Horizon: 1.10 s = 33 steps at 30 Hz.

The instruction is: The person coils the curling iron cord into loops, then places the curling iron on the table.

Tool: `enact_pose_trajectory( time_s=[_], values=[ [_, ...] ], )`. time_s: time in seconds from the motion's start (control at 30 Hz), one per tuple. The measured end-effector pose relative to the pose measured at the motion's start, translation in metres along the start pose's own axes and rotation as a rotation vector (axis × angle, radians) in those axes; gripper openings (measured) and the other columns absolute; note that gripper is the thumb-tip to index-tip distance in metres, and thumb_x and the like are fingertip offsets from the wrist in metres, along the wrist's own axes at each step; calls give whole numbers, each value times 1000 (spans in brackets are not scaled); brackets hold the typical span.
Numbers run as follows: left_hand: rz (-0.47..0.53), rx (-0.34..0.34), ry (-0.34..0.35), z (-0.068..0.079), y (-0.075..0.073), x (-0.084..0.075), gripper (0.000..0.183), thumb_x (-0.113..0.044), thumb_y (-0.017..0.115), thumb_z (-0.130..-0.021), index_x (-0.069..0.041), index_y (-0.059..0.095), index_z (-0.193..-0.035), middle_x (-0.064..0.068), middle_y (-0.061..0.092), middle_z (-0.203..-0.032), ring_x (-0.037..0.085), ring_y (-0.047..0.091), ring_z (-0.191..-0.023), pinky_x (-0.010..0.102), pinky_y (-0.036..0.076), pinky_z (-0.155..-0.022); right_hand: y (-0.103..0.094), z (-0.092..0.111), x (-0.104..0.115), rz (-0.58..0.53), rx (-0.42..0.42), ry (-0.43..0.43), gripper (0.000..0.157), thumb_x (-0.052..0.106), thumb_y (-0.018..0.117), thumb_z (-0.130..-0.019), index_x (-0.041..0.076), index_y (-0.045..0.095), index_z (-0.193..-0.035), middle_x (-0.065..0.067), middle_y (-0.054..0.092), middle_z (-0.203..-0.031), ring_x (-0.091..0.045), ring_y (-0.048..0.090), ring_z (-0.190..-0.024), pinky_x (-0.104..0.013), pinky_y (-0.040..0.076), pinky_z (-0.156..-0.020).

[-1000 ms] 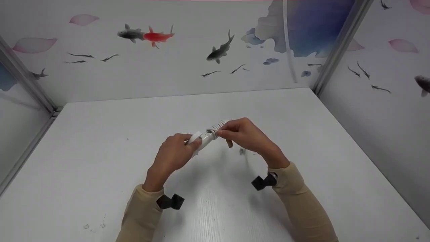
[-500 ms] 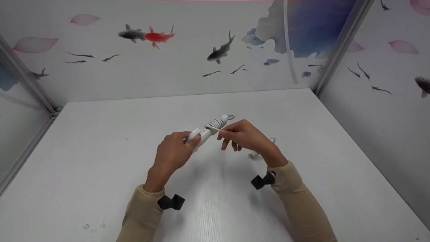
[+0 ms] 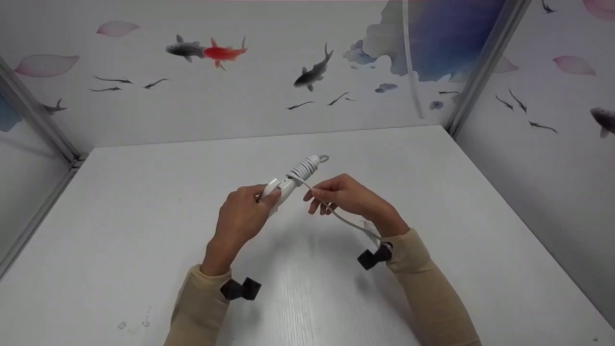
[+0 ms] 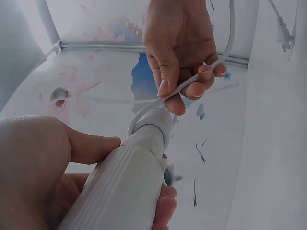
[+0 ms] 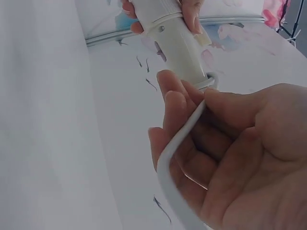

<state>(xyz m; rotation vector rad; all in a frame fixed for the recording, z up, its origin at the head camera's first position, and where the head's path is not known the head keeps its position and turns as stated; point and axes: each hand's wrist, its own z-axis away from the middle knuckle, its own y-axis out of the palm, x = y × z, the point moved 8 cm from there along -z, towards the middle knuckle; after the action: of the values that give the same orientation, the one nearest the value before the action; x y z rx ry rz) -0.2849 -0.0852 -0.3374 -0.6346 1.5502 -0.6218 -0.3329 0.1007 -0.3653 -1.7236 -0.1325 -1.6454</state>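
Observation:
My left hand (image 3: pixel 242 209) grips a white handheld electric appliance (image 3: pixel 287 191), its narrow end tilted up and away. Several turns of white power cord (image 3: pixel 303 169) are wound round that narrow end, with a small loop standing out at the tip. My right hand (image 3: pixel 348 194) pinches the cord between thumb and index finger, close beside the winding. From there the free cord runs across the other fingers and down past the right wrist. The left wrist view shows a two-pin plug (image 4: pixel 284 36) hanging on the cord. A screw and a slot mark the appliance body (image 5: pixel 180 50) in the right wrist view.
Both hands are above a white table (image 3: pixel 144 240). Printed panels with fish and petals (image 3: pixel 226 110) enclose it at the back and sides, joined by metal corner posts (image 3: pixel 463 110). A black wrist mount (image 3: pixel 240 289) sticks out from each sleeve.
The appliance has shifted up and slightly left, its wound end now clear of the right hand. My right hand has drawn a little back and down, and more free cord shows beneath it.

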Motion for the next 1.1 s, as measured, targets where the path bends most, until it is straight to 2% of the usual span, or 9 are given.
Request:
enact_pose_trajectory(
  time_s=[0.23,0.33,0.47,0.63,0.73,0.83,0.97,1.1],
  values=[
    [29,-8,-6,1,-4,0,47,-40,56,-102,-4,65,-131,16,72,-113,28,66,-94,41,54,-77,12,-7,-11,-72,87,-6,31,25,54,-105,1,70,-117,1,66,-80,-14,61,-75,-29,55,-75],
    [58,-14,5,2,-7,-1,47,-40,54,-102,-5,64,-131,16,71,-114,29,65,-96,43,54,-80,14,-10,-21,-169,106,24,39,32,55,-104,-2,69,-118,1,57,-74,-13,56,-74,-30,55,-75],
    [86,-12,30,3,-10,-2,47,-40,53,-103,-5,64,-132,17,71,-116,30,66,-98,46,54,-83,17,-14,-36,-319,142,77,42,36,52,-105,0,71,-108,2,48,-68,-13,51,-73,-29,54,-76],
    [120,-6,59,3,-12,-4,45,-37,52,-103,-4,64,-131,18,71,-115,30,66,-98,45,55,-83,23,-19,-46,-488,243,47,36,27,44,-108,8,70,-94,2,49,-69,-13,50,-73,-29,49,-76],
    [129,6,57,3,-12,-3,45,-38,52,-103,-4,64,-130,17,70,-115,29,65,-98,44,55,-82,24,-21,-49,-546,270,31,33,24,45,-108,11,70,-90,3,54,-74,-13,51,-74,-28,48,-78],
    [132,28,64,3,-11,-3,46,-38,51,-103,-4,64,-131,17,69,-115,29,64,-98,43,55,-81,21,-23,-51,-543,229,31,29,23,50,-106,13,70,-87,3,55,-76,-13,50,-75,-28,46,-77],
    [131,55,79,3,-9,-2,45,-38,50,-104,-4,64,-130,16,69,-115,29,64,-97,42,55,-82,14,-25,-52,-480,110,37,23,21,57,-102,14,72,-85,3,53,-77,-13,47,-76,-27,44,-76],
    [122,86,103,4,-6,-4,44,-39,50,-104,-5,65,-128,14,69,-112,27,64,-96,42,55,-82,7,-25,-53,-366,0,53,23,26,63,-99,6,73,-91,4,46,-70,-12,44,-71,-27,44,-73]
  ],
)
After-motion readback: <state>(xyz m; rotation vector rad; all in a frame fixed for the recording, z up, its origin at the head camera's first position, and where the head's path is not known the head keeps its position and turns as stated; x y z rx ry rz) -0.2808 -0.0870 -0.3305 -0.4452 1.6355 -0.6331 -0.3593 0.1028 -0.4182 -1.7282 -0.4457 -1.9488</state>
